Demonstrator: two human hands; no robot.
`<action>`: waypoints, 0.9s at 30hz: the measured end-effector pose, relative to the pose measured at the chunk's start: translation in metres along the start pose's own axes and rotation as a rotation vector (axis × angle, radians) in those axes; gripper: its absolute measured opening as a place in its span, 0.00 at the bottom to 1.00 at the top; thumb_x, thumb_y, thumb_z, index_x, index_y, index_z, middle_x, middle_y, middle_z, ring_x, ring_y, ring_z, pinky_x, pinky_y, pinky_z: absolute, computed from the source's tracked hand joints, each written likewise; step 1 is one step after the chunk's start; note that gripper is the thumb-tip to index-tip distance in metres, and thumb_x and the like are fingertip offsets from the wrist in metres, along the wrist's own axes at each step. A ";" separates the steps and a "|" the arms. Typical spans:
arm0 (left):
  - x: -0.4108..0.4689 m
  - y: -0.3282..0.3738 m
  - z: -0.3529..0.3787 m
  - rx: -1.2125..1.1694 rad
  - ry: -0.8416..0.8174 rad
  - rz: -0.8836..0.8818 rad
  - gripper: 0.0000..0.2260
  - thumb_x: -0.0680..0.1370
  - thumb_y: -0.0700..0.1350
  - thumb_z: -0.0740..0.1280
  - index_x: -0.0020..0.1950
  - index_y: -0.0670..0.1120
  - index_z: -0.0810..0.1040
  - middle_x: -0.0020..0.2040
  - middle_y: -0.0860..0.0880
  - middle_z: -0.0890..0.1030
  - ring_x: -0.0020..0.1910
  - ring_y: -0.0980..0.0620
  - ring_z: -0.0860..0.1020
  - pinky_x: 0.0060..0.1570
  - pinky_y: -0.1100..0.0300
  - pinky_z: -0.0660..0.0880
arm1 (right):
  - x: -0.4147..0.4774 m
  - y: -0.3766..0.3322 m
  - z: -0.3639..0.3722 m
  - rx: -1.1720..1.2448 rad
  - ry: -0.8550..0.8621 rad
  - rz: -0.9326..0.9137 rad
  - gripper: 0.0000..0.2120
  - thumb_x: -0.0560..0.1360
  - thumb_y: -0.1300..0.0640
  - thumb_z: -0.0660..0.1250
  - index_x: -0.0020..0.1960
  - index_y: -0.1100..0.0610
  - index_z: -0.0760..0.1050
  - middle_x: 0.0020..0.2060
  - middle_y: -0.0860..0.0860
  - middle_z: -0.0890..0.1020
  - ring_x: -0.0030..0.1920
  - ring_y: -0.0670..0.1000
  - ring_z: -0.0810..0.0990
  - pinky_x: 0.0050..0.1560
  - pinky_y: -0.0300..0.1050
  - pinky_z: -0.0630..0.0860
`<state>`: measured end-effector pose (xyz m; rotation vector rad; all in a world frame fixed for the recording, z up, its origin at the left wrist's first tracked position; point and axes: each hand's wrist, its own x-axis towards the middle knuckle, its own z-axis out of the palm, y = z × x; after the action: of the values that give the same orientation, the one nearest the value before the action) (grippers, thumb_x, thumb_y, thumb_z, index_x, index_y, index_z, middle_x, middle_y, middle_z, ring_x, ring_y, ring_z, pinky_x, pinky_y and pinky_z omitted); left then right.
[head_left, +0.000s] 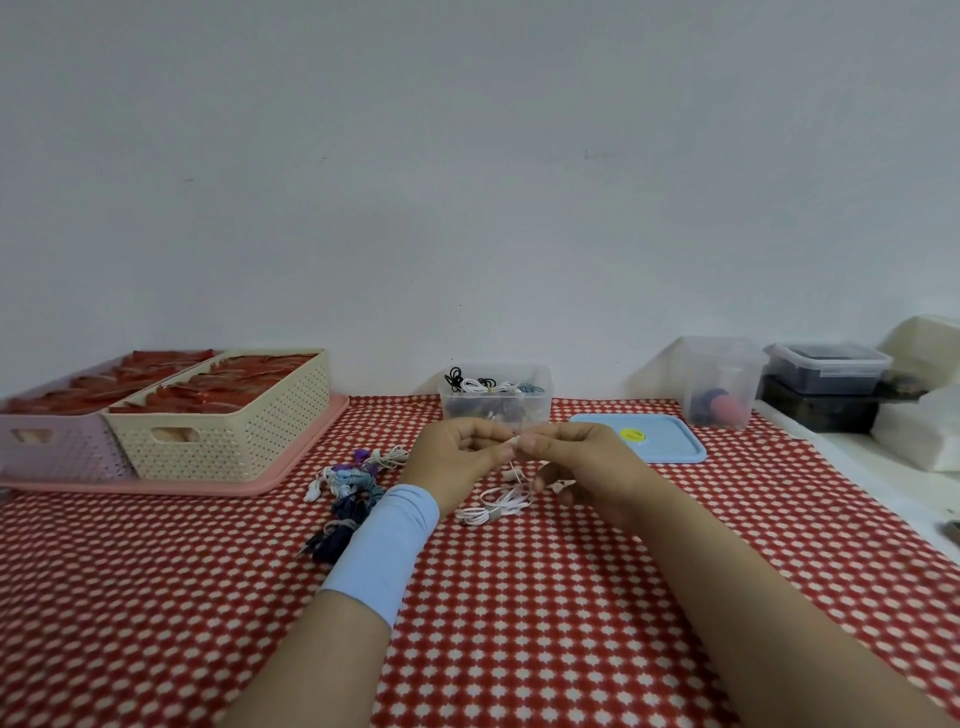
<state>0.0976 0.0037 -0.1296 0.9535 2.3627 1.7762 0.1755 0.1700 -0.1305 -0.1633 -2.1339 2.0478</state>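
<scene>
Left hand (457, 457) and right hand (584, 462) pinch a white earphone cable (498, 506), seemingly not yet coiled. Some coiled cables (480, 385) sit in the clear tub (543, 415); an unsorted earphone pile (348, 480) waits.

Single view, head-worn, wide-angle. It looks forward and slightly down across the worktop (519, 623) toward the far wall (467, 156), which fills the upper half. Both forearms enter from the near bottom edge. The left hand (457, 460) and right hand (582, 462) meet at centre, close to the lens. The worktop's far edge sits mid-frame, with the cream basket (234, 431) far left and the clear tub (719, 384) far right. Straight lines bow at the edges.
</scene>
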 end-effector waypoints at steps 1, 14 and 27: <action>0.000 0.000 0.000 0.021 -0.007 0.017 0.07 0.72 0.39 0.76 0.47 0.50 0.84 0.43 0.54 0.85 0.43 0.60 0.83 0.44 0.70 0.77 | 0.000 0.001 0.000 -0.014 0.015 -0.011 0.08 0.76 0.56 0.72 0.54 0.56 0.85 0.47 0.54 0.87 0.32 0.47 0.79 0.28 0.38 0.67; 0.001 -0.002 0.001 0.019 -0.036 -0.035 0.06 0.74 0.40 0.74 0.50 0.47 0.84 0.42 0.52 0.85 0.40 0.58 0.83 0.43 0.66 0.79 | 0.000 0.000 0.002 -0.075 0.069 -0.059 0.08 0.75 0.57 0.75 0.53 0.54 0.86 0.45 0.52 0.88 0.31 0.47 0.80 0.28 0.38 0.70; 0.002 -0.005 0.000 0.024 -0.088 -0.200 0.02 0.75 0.43 0.74 0.47 0.50 0.84 0.35 0.49 0.84 0.33 0.56 0.79 0.38 0.66 0.77 | -0.001 0.002 0.001 -0.302 0.095 -0.218 0.06 0.73 0.64 0.76 0.48 0.57 0.87 0.40 0.53 0.87 0.32 0.48 0.80 0.36 0.37 0.79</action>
<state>0.0934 0.0037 -0.1336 0.7503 2.3376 1.6033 0.1760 0.1685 -0.1321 -0.0629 -2.2768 1.5642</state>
